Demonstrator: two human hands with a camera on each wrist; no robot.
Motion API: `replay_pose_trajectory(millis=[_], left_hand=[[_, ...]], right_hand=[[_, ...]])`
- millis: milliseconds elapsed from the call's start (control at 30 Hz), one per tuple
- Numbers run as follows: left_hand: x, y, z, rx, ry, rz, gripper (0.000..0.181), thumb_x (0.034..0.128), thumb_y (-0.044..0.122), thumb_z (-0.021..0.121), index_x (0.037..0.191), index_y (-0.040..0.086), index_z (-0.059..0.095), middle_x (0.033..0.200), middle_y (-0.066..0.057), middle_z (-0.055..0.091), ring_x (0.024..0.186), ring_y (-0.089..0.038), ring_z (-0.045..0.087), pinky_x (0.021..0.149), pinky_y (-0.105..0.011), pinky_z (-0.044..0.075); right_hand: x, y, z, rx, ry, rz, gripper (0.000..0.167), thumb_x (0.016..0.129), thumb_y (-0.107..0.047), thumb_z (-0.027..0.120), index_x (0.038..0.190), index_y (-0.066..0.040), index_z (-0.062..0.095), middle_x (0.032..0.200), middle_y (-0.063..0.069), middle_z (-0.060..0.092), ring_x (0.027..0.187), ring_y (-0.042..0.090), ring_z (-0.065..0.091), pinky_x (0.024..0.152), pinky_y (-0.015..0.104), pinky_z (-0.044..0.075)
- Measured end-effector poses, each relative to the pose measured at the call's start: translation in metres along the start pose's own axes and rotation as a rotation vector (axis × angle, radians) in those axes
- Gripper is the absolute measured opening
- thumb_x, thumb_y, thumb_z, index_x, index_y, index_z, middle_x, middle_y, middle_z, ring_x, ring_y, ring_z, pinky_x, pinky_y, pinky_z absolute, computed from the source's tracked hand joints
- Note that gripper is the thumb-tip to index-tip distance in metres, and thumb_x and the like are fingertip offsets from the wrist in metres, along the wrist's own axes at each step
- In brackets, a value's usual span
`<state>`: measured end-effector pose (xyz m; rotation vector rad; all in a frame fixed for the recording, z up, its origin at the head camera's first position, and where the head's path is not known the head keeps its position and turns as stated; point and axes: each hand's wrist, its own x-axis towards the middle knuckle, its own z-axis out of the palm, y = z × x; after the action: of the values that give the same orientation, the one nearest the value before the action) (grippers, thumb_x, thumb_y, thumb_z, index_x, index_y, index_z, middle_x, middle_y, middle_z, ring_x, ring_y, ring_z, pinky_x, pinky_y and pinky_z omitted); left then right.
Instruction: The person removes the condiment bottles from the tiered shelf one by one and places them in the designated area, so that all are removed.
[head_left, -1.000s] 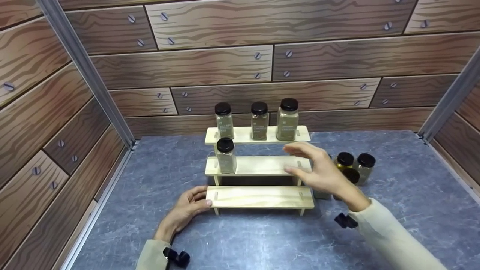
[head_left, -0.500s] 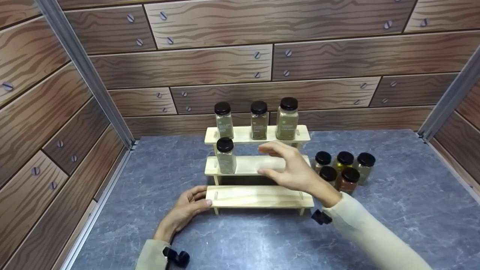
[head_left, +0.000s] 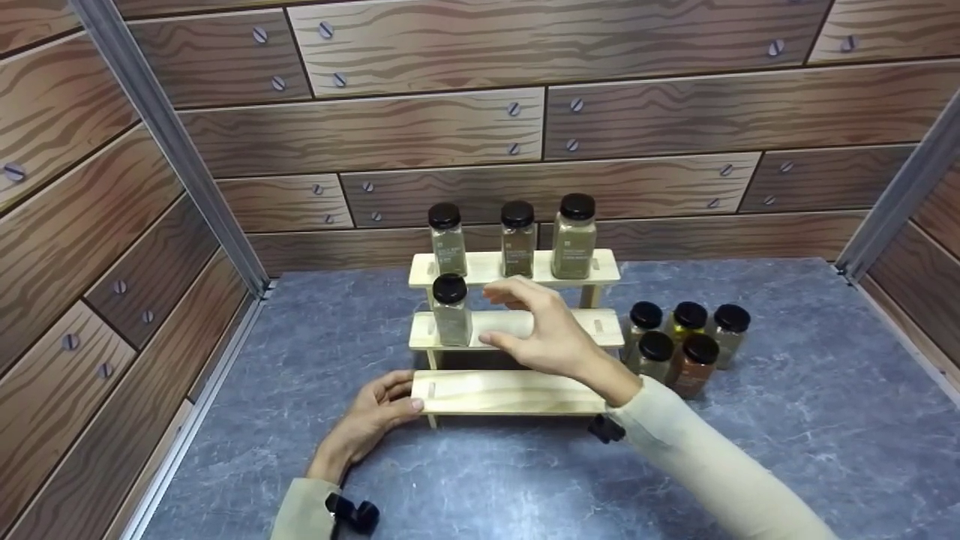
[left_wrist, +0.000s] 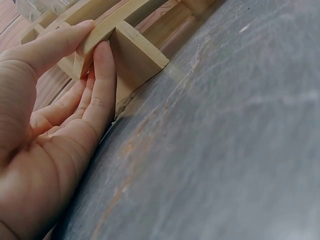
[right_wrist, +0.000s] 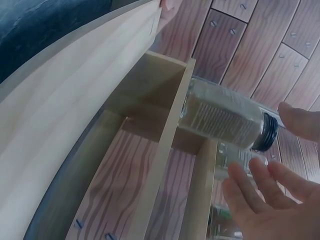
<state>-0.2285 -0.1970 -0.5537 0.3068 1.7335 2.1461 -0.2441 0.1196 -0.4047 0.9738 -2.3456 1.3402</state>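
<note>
Rack [head_left: 502, 393] was pinched at its left end by left hand [head_left: 370, 417]; right hand [head_left: 546, 331] was held wide near middle-tier jar [head_left: 453, 324].

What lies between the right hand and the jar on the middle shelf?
No object: in the head view a narrow gap separates the right hand from the jar, with bare middle shelf below.

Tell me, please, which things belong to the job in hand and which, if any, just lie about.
Apparently involved:
rack, held by left hand
middle-tier jar near right hand
three top-tier jars
probably five tabletop jars

Merely background:
table
patterned walls
wrist cameras
</note>
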Motion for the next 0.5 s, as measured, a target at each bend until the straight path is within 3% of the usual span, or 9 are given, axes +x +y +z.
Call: replay_pose_trajectory(millis=[300,500], left_hand=[[0.0,0.0,-0.001,0.003,-0.009,-0.004,0.069,0.0947,-0.003,0.072,0.152,-0.017,0.037,0.135,-0.013,0.065,0.115,-0.02,0.07,0.101,-0.03,0.062],[0.0,0.0,0.0,0.006,0.0,-0.012,0.07,0.0939,-0.003,0.073,0.152,-0.017,0.036,0.136,-0.014,0.065,0.115,-0.021,0.07,0.103,-0.031,0.062]], right_hand=[[0.015,-0.004,0.021,-0.02,-0.001,0.082,0.057,0.087,-0.017,0.089,0.137,-0.003,0.065,0.131,0.013,0.07,0.121,0.031,0.068,0.111,0.045,0.057],[0.023,-0.003,0.032,-0.027,0.028,0.096,0.06,0.086,-0.019,0.09,0.139,-0.006,0.065,0.13,0.009,0.071,0.12,0.026,0.068,0.112,0.042,0.055]])
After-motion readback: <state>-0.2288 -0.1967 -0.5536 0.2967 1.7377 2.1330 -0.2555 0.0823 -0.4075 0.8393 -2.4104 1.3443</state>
